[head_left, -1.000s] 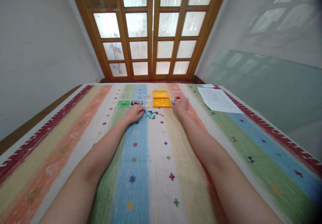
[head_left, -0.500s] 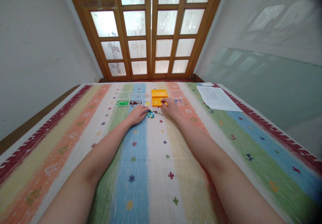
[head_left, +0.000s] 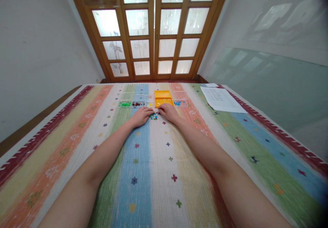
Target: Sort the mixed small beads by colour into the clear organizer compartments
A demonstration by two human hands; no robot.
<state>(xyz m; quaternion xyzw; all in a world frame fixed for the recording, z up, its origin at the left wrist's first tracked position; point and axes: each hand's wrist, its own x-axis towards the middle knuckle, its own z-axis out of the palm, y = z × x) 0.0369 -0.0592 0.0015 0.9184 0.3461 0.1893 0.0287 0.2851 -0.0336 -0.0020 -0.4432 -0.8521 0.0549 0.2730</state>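
Note:
A small pile of mixed tiny pieces (head_left: 153, 117), blue, green, white and dark, lies on the striped cloth between my hands. At its left edge rests my left hand (head_left: 141, 116), fingers stretched toward the pieces. My right hand (head_left: 169, 112) is at the pile's upper right, thumb and fingers drawn together; whether a piece sits between them is too small to tell. Just behind that hand stands an open yellow box (head_left: 162, 94) with small pale pieces in its lower half. Clear boxes hold green pieces (head_left: 124, 104), dark brown pieces (head_left: 138, 104), yellow pieces (head_left: 150, 105) and blue pieces (head_left: 178, 103).
A patterned tablecloth (head_left: 164, 173) covers the table. Printed paper (head_left: 221, 99) lies at the back right, with a smaller white sheet (head_left: 211, 85) behind it. Beyond the table's far edge are wood-framed glass doors (head_left: 153, 38), with walls on both sides.
My right hand has come from the yellow box down and left to the pile, uncovering the blue pieces' box. My left hand has shifted only slightly beside the pile.

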